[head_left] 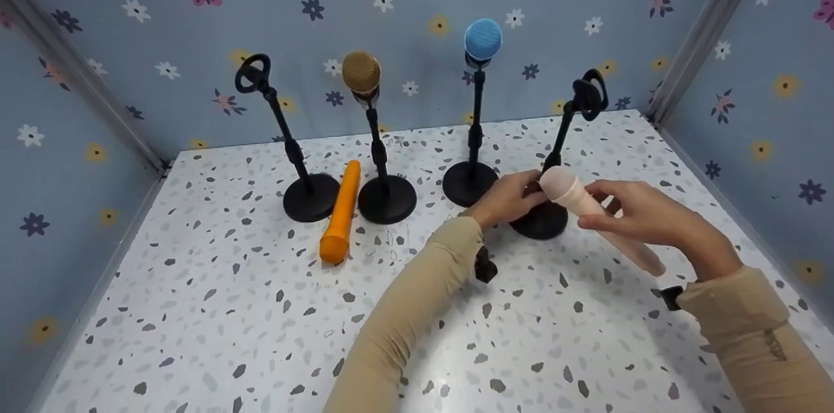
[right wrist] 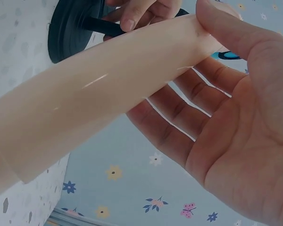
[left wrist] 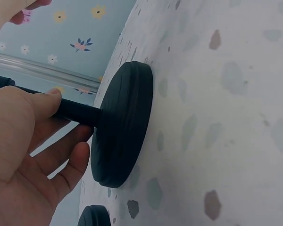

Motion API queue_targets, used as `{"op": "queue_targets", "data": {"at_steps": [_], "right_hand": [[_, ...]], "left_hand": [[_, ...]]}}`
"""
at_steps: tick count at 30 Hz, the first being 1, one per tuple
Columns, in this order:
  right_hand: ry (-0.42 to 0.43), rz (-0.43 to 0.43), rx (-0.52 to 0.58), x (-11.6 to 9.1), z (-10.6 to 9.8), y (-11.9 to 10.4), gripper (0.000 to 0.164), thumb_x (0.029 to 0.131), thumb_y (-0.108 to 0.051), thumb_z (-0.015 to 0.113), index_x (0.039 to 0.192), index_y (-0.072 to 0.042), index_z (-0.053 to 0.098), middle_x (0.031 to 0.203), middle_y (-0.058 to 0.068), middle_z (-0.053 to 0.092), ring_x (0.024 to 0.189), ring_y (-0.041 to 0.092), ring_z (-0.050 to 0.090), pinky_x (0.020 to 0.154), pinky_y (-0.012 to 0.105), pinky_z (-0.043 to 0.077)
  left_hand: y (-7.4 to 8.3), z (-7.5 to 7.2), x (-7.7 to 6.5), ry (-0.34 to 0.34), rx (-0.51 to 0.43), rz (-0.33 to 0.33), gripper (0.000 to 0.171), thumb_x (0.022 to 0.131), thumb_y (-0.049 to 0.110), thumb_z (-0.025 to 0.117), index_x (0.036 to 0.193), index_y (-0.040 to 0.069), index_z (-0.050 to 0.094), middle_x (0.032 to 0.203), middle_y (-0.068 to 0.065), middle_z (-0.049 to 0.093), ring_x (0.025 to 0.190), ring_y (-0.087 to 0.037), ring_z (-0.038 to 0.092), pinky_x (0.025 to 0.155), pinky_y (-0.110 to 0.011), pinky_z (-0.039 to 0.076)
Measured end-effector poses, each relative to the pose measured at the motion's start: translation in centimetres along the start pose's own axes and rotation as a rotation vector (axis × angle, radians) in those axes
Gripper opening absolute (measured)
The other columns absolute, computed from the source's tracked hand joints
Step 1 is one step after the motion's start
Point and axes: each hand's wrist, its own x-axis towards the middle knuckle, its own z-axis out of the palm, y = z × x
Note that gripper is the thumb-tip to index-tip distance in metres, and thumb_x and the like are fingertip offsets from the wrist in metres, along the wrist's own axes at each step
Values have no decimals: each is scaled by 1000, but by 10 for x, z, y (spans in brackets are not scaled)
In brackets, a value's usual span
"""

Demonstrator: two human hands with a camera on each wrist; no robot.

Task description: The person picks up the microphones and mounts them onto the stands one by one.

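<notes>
My left hand [head_left: 505,199] grips the lower pole of the rightmost black microphone stand [head_left: 539,223]. In the left wrist view, thumb and fingers close round that pole [left wrist: 80,112] just above the round base [left wrist: 125,127]. My right hand [head_left: 642,214] pinches a pale pink microphone [head_left: 560,184] near its head, between thumb and fingers. The microphone slants in front of the stand, its head up and to the left, its handle [right wrist: 89,94] reaching down to the right, above the table. At the top of this stand, the ring-shaped clip [head_left: 589,97] holds nothing.
An orange microphone [head_left: 342,211] lies between the leftmost stand [head_left: 309,198], whose clip bears nothing, and the stand with a gold microphone [head_left: 361,73]. Another stand carries a blue microphone [head_left: 483,40]. Patterned walls [head_left: 404,22] enclose the speckled table [head_left: 260,335] at the back and sides.
</notes>
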Motion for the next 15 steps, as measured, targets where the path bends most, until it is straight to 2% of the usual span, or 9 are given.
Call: {"op": "queue_targets", "data": {"at_steps": [9,15], "right_hand": [[-21,-77,-6,13,8,-7,52,93,-43,74,130,-8,64,107,4,69,90,21,67,72,38,55],[-30,-119,3,20,13,-13,45,92,-41,75,125,-11,66,105,1,69,88,17,66,73,36,56]], "left_hand": [[-2,-13,-30,23,20,7,31,99,19,69,128,10,66,121,-3,70,108,-9,66,93,-17,49],[-5,-22,-52,23,10,16,25,99,21,70,121,11,68,117,-1,71,105,-5,65,91,-17,50]]}}
